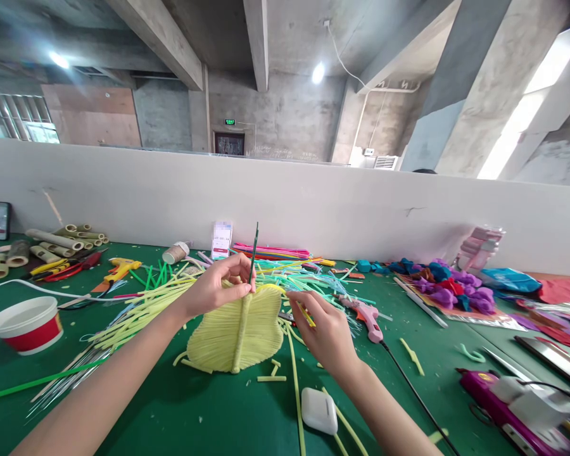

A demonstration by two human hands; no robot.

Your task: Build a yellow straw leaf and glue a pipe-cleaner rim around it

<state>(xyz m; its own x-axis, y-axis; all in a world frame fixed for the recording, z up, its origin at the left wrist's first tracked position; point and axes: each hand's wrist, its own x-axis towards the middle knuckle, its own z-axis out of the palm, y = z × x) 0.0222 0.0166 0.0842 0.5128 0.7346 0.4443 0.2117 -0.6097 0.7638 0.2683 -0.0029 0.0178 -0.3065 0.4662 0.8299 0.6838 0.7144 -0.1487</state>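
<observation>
Nearest, a white earbud case (319,410) lies on the green table (218,418) beside long loose yellow stems, near the right forearm; at the right edge a purple power strip (484,396) sits within reach, presumably so that cords need not cross the middle. Past them, in the centre, is the broad yellow leaf (263,332), ribbed outward from a thick middle rib, its face turned toward the person, likely so that both halves can be seen; whether its lower edge rests on the table I cannot tell. The left hand (230,278) is closed in a pinch at the leaf's top, where a dark green stalk (254,250) rises, which probably steadies the piece. The right hand (325,323) seems to pinch the far end of a bright yellow strip (272,289) stretched sideways from that same spot, perhaps to hold it taut. Just beyond the right hand, a pink glue gun (368,316) lies with its cord trailing off, handy for that side. Behind the leaf, heaps of pale yellow stems (145,310) and bundled pink ones (273,251) lie close by as stock. Farthest, a phone (221,239) leans against the white partition (313,202), screen facing the person, probably for easy reading.
</observation>
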